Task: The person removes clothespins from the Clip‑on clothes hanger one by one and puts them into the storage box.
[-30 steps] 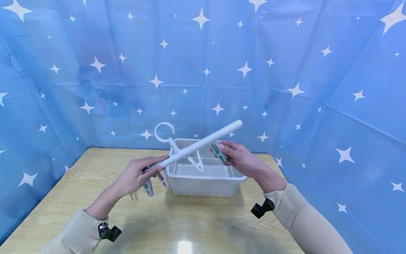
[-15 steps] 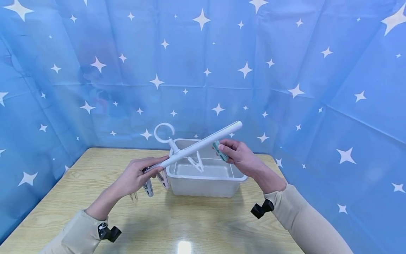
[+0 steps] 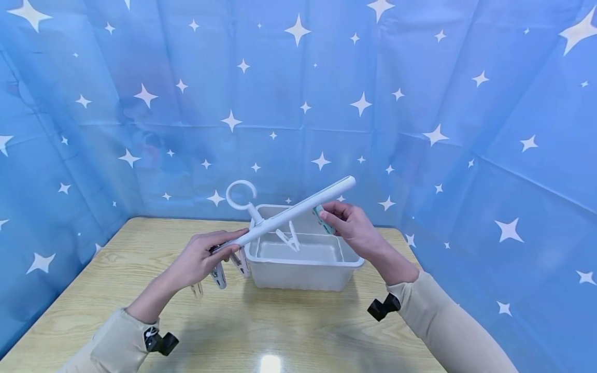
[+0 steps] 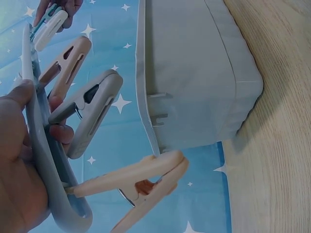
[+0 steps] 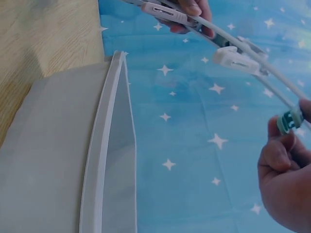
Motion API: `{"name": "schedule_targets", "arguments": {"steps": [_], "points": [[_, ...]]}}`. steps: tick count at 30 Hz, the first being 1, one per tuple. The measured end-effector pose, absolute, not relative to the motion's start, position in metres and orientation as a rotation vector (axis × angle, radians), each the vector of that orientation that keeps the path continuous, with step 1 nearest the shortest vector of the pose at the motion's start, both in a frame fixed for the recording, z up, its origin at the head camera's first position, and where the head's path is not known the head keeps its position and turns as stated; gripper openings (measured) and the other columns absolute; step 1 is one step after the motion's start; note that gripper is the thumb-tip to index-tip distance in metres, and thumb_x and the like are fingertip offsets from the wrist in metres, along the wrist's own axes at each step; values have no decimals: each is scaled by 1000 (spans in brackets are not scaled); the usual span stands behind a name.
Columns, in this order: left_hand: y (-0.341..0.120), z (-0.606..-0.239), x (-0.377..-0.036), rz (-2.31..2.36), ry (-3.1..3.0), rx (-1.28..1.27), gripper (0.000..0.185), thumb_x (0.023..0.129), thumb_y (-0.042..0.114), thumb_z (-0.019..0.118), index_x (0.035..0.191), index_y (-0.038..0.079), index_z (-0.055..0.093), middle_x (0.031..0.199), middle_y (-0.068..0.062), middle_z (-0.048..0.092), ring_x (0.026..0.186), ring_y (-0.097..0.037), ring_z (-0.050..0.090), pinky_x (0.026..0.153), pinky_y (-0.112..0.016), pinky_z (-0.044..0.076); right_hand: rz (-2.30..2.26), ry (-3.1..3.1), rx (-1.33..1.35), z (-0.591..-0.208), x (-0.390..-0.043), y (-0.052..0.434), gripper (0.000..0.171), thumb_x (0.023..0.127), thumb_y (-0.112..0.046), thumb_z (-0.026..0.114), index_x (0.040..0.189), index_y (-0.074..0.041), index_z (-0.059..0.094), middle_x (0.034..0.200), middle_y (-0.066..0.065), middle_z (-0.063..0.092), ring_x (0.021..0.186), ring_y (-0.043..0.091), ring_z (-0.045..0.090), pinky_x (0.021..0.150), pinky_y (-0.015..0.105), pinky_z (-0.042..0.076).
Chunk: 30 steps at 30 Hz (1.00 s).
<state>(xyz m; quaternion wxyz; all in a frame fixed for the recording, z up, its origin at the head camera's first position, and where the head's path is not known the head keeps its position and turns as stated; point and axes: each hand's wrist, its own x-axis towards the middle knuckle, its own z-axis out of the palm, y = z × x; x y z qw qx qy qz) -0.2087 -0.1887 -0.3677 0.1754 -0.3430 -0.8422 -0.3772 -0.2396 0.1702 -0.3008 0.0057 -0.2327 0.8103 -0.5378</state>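
A white clip hanger (image 3: 298,210) with a round hook (image 3: 241,195) slants up to the right above the bin. My left hand (image 3: 207,254) grips its lower left part, thumb on the near side. My right hand (image 3: 347,228) pinches a green clip (image 3: 324,220) by the bar's underside near the upper right end; whether the clip is fastened there is hidden. A white clip (image 3: 290,239) hangs mid-bar. Around my left hand, a beige clip (image 4: 136,177), a grey clip (image 4: 92,109) and a pinkish clip (image 4: 68,65) hang from the bar's slotted underside.
A whitish plastic bin (image 3: 303,274) stands on the wooden table (image 3: 280,321), below and behind the hanger. A blue curtain (image 3: 298,93) with white stars surrounds the table at the back and sides. Black cameras (image 3: 160,342) sit on both wrists.
My right hand has turned the green clip, so less of its face shows, and shifted it slightly right and up beside the bar. My left hand and the hanger stay almost still.
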Motion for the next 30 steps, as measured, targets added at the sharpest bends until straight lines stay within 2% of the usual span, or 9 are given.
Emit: {"name": "schedule_targets", "arguments": {"steps": [6, 11, 13, 18, 30], "points": [[-190, -367, -209, -1061, -2386, -961, 40, 99, 17, 63, 138, 25, 62, 81, 9, 66, 67, -4, 58, 58, -23, 49, -1665, 2601, -750, -299, -237, 168, 27, 101, -30, 60, 117, -9, 68, 80, 0, 55, 66, 13, 44, 60, 25, 40], [-191, -367, -208, -1060, -2387, -958, 40, 99, 18, 63, 138, 26, 62, 78, 7, 65, 66, -3, 56, 56, -23, 48, -1616, 2690, -764, -298, -236, 166, 26, 100, -30, 62, 114, -9, 69, 89, 15, 61, 72, 15, 50, 65, 27, 45], [-191, -368, -208, -1057, -2383, -962, 40, 99, 17, 62, 138, 26, 62, 79, 6, 65, 66, -3, 56, 55, -23, 47, -1598, 2718, -769, -298, -236, 165, 26, 100, -30, 63, 113, -9, 70, 92, 17, 63, 75, 15, 52, 66, 27, 46], [-191, -368, -208, -1057, -2369, -971, 39, 99, 15, 62, 138, 24, 62, 77, 8, 63, 66, -3, 55, 54, -22, 46, -1564, 2774, -772, -297, -238, 163, 26, 99, -27, 65, 113, -6, 70, 89, 8, 66, 75, 13, 55, 66, 24, 47], [-191, -369, -208, -1053, -2360, -966, 40, 99, 14, 63, 137, 23, 63, 77, 7, 63, 63, -2, 53, 53, -22, 45, -1496, 2895, -757, -296, -237, 161, 24, 96, -28, 69, 108, -7, 74, 86, 9, 69, 73, 16, 57, 61, 23, 45]]}}
